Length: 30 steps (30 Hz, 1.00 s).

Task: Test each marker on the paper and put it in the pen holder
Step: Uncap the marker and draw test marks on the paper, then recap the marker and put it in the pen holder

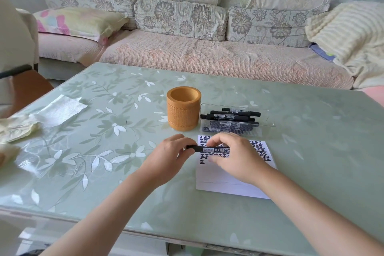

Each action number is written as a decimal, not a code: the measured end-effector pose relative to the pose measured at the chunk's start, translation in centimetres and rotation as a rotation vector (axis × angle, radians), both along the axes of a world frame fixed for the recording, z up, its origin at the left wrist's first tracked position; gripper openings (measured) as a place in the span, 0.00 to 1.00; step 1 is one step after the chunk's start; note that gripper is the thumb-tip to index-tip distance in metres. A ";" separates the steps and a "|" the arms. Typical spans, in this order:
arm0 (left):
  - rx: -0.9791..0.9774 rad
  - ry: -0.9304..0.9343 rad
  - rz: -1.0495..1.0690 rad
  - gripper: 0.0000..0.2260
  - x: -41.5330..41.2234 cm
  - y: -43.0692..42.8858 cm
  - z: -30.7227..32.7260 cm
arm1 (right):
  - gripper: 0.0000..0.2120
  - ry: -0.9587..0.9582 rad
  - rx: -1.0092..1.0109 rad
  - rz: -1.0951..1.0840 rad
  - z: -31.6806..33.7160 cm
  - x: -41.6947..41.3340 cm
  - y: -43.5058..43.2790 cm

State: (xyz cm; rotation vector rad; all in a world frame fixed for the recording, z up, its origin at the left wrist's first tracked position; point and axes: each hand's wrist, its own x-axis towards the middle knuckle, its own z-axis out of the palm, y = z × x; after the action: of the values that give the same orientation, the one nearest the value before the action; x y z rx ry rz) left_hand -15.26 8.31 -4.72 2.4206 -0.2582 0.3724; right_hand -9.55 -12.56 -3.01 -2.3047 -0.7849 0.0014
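While a black marker (207, 148) is held level over the written-on paper (220, 181) at frame centre, it is pinched by curled fingers of the left hand (169, 156) and right hand (234, 156). None is seen protruding from the wooden pen holder (182, 114) above; several markers (232, 117) are stored in the clear box (268, 122) beside it, so most work is judged outstanding.

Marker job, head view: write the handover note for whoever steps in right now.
Left hand pinches the black end of a marker; right hand grips its labelled barrel. The marker is held level over the top of the paper; cap coming off or going on, cannot tell.
Pen holder stands behind the paper; no marker shows above its rim.
Clear box right of the holder holds several black markers.
Done: rows of black test marks fill the paper's top part.
Left: likely finish this marker, drop it in the holder, then the boxed ones.
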 end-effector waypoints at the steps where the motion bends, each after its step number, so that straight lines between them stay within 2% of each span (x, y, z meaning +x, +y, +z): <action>1: -0.001 -0.001 -0.002 0.07 0.1 0.1 0.2 | 0.12 0.010 0.006 -0.003 0.0 0.0 0.1; 10: -0.014 -0.060 -0.021 0.06 0.8 0.7 2.3 | 0.03 0.063 0.073 -0.003 1.0 0.1 1.3; 17: 0.014 -0.034 -0.045 0.07 1.7 0.9 2.0 | 0.08 0.105 -0.189 0.068 2.0 0.5 1.8; 21: 0.019 -0.005 0.020 0.07 2.5 1.1 1.3 | 0.09 0.051 -0.181 0.010 1.5 1.4 2.4; 26: 0.132 0.055 0.031 0.12 3.5 1.0 0.2 | 0.08 0.047 0.005 -0.131 4.2 3.8 3.7; 30: 0.257 0.118 0.008 0.16 3.8 0.3 -0.7 | 0.02 -0.081 0.152 -0.165 8.2 7.3 6.7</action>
State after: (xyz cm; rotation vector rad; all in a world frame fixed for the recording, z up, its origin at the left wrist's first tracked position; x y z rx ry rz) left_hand -11.46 8.56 -5.47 2.6852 -0.2570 0.2095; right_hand -2.29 -5.88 5.20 -2.2287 -0.6102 -0.2197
